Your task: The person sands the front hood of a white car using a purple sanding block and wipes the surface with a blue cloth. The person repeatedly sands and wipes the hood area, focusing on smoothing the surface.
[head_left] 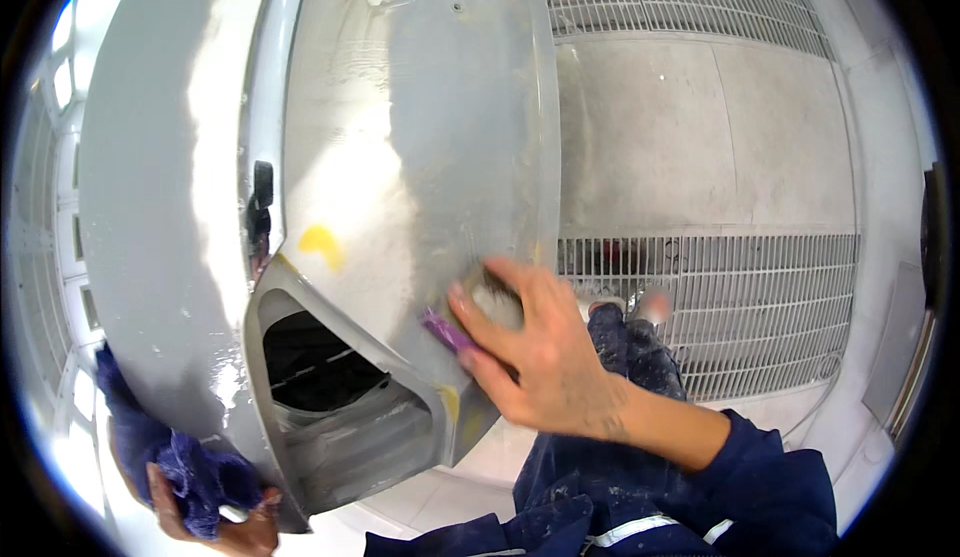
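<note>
A grey car body panel (pixel 460 127) with a wet sheen stretches away in front of me. My right hand (pixel 550 347) is pressed flat over its near right part, slightly blurred. Between thumb and fingers it grips a thin purple sanding sheet (pixel 447 331), mostly hidden beneath the palm. At the lower left, my left hand (pixel 225 532) clutches a bunched dark blue-purple cloth (pixel 200 477) beside the panel's near left corner. Yellow patches (pixel 322 246) show on the panel's surface. Left of my right hand is a lamp-shaped opening (pixel 320 362) with a dark hole.
Another curved grey panel section (pixel 160 187) runs along the left, with a dark latch-like part (pixel 262 197) at the seam. Floor grates (pixel 760 307) and pale floor plates (pixel 690 127) lie to the right. A light wall (pixel 885 157) bounds the far right side.
</note>
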Demonstrator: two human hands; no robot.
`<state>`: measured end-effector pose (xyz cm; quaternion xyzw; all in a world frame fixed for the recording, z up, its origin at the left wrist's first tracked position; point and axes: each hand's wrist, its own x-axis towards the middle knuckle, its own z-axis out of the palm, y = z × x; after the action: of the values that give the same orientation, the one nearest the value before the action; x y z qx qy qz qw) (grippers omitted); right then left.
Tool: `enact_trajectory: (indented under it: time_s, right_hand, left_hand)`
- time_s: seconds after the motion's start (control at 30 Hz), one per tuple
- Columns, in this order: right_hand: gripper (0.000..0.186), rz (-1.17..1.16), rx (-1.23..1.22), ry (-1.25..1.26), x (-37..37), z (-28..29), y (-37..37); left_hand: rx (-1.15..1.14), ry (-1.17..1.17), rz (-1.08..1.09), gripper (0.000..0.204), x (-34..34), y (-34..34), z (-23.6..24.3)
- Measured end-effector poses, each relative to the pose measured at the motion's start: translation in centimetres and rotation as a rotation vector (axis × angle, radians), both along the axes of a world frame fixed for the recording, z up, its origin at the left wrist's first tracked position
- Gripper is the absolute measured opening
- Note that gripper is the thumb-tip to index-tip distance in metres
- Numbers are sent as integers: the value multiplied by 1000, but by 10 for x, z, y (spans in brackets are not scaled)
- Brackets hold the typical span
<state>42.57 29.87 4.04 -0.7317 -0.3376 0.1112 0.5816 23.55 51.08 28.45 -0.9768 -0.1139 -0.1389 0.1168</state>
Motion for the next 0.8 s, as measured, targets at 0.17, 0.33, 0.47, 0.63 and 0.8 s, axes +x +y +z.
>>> enact_trajectory:
  time_s: [0.17,0.33,0.47,0.63,0.8]
  right_hand:
    - [50,35,-16,-26,17,15,7]
    - [50,90,-6,-23,9,12,-7]
    - [54,93,-30,-17,21,10,2]
    - [55,211,-102,56,4,25,-17]
    - [54,127,-50,-79,18,28,10]
  left_hand:
    - [137,-91,64,91,-54,-4,-28]
    - [206,-117,72,93,-87,-12,-47]
    - [231,-128,62,96,-96,-12,-50]
    - [251,-138,68,99,-103,-12,-52]
    - [266,-97,65,103,-110,-14,-43]
